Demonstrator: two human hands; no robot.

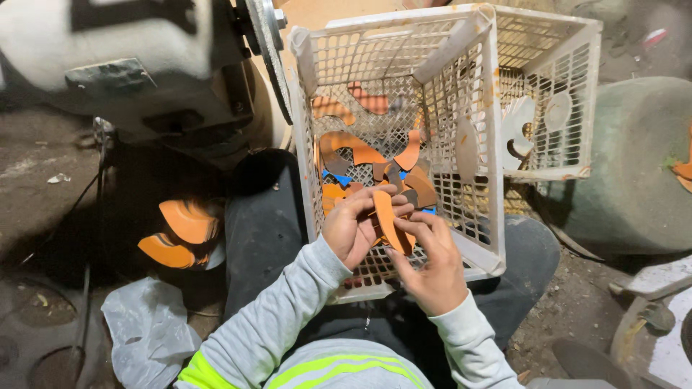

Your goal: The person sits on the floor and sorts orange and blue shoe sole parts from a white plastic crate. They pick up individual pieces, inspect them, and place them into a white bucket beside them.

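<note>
- Hands first: the left hand (pixel 351 229) and the right hand (pixel 430 261) meet over the near edge of a white plastic crate (pixel 472 180), and both are closed on the same orange curved piece (pixel 387 220); the left fingers curl over its top, the right fingers pinch its lower edge.
- Orange curved piece: it stands roughly on edge between the two hands, just above the crate's mesh floor and over the person's lap.
- White plastic crate: it is tipped toward the person and rests across the dark trousers (pixel 263 230), open side facing up toward the camera.
- Inside the crate lies a loose heap of orange cut-outs (pixel 353 148), curved and flat, with a few brown bits and a small patch of blue among them.
- Second white crate (pixel 551 94): it sits just behind and to the right, touching the first; pale grey discs and curved plates (pixel 515 126) lean inside it.
- On the floor to the left, two more orange curved pieces (pixel 180 234) lie in shadow, beside a crumpled clear plastic bag (pixel 148 328).
- A grey machine with a round wheel (pixel 267 50) stands above them, near the first crate's left wall.
</note>
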